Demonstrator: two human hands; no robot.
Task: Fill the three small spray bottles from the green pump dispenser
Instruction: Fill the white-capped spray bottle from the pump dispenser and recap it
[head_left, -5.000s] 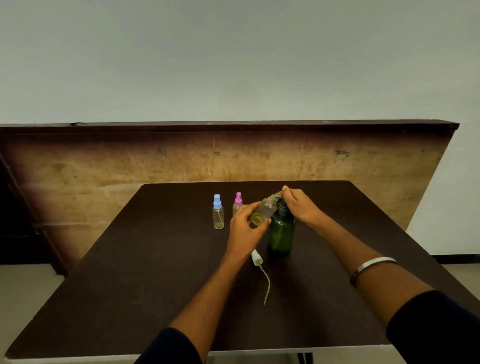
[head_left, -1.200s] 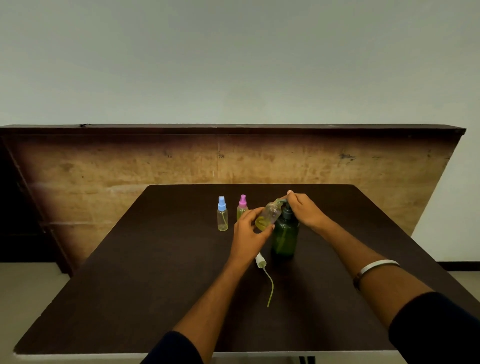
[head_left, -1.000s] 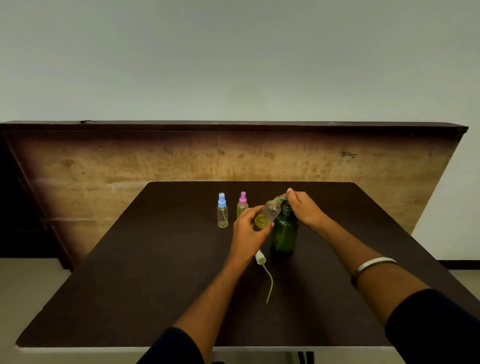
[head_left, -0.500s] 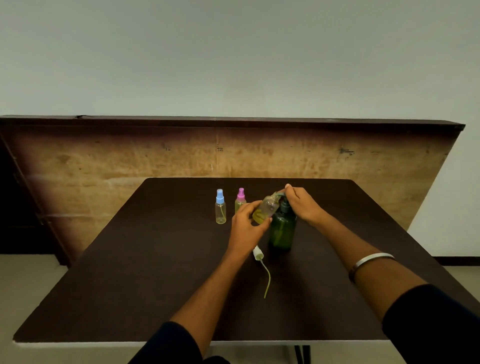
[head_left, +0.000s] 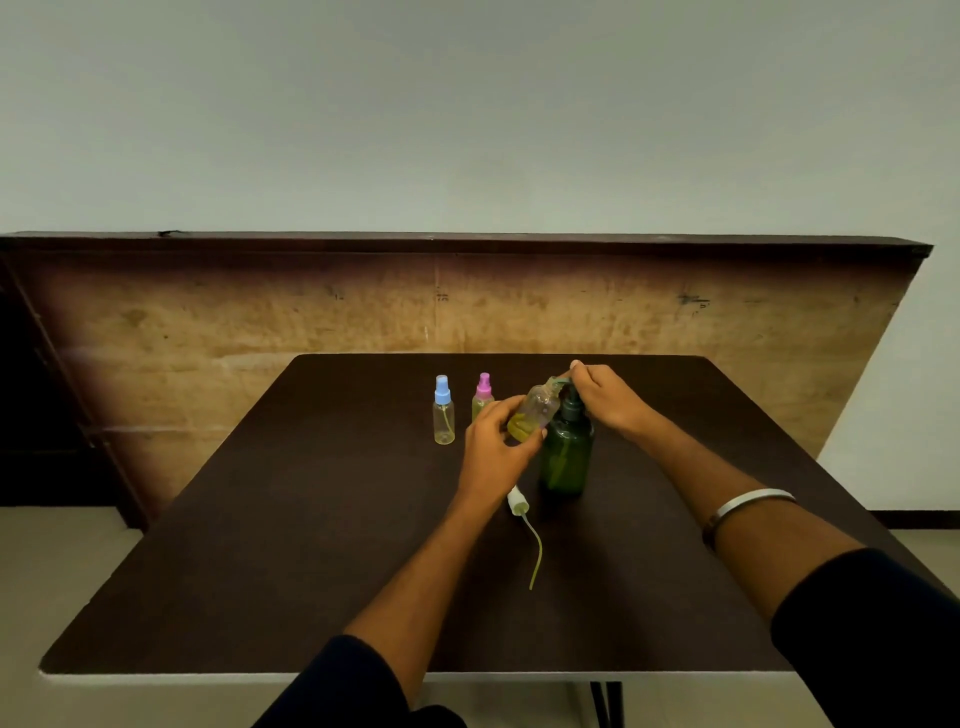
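The green pump dispenser (head_left: 566, 457) stands upright near the middle of the dark table (head_left: 311, 545). My right hand (head_left: 605, 397) rests on its pump head. My left hand (head_left: 496, 447) holds an uncapped small spray bottle (head_left: 535, 413) tilted, its mouth up at the pump nozzle; yellow-green liquid pools at its bottom. That bottle's white spray cap with its dip tube (head_left: 522, 519) lies on the table below my left hand. A blue-capped spray bottle (head_left: 443, 413) and a pink-capped spray bottle (head_left: 483, 397) stand upright to the left.
A wooden panel (head_left: 260, 312) leans against the wall behind the table. The table's near edge (head_left: 208, 675) runs below my forearms. A metal bangle (head_left: 743, 506) is on my right wrist.
Both hands keep the same hold on the tilted bottle and the pump head. Only the camera view shifts slightly.
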